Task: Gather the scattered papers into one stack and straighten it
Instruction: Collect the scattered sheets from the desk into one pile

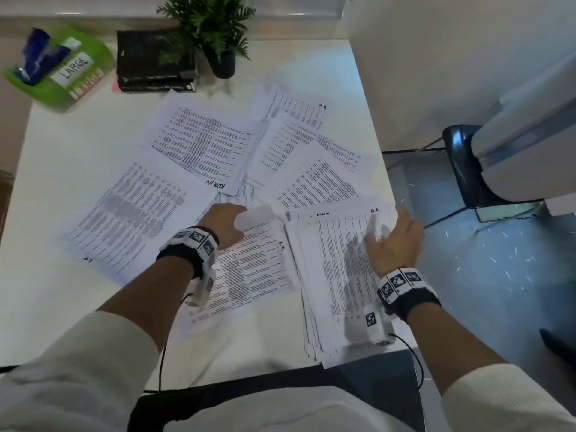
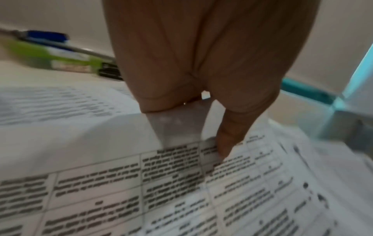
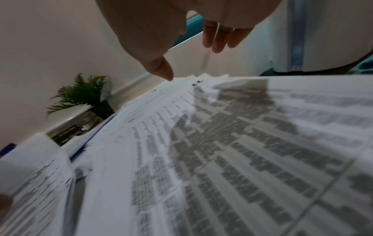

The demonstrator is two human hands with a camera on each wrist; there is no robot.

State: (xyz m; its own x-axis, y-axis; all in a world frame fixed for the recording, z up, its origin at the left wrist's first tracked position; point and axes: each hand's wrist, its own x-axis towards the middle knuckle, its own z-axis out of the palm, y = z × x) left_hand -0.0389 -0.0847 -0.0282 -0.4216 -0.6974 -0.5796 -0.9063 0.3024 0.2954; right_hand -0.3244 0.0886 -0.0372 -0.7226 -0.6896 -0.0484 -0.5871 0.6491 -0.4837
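We are partway through, by our reading: nearest us, at the lower right of the head view, a partial stack point(image 1: 339, 275) of printed sheets lies on the white surface point(image 1: 62, 291), its edges fanned and uneven and its near corner hanging past the surface's front edge, so gathering has begun but no squaring has been done. Our right hand point(image 1: 394, 241) hovers over the far right corner of that stack, fingers loosely spread and gripping nothing we can see; the right wrist view shows thumb and fingertips just above the paper. To its left, our left hand point(image 1: 226, 224) reaches onto a single sheet point(image 1: 249, 269) beside the stack, and the left wrist view shows it pinching a lifted corner of paper between thumb and fingers point(image 2: 228, 140), though motion blur keeps us from telling whether it holds one leaf or several. The two hands are well apart. Farther up the frame, the scattered papers point(image 1: 202, 145) are still spread in overlapping layers across the middle of the surface, all left to collect. We cannot count the sheets, since many lie under others, and the print is too blurred to read beyond a few handwritten marks. At the top stand a potted plant point(image 1: 215, 29), dark books point(image 1: 156, 60) and a green box point(image 1: 62, 67), untouched.
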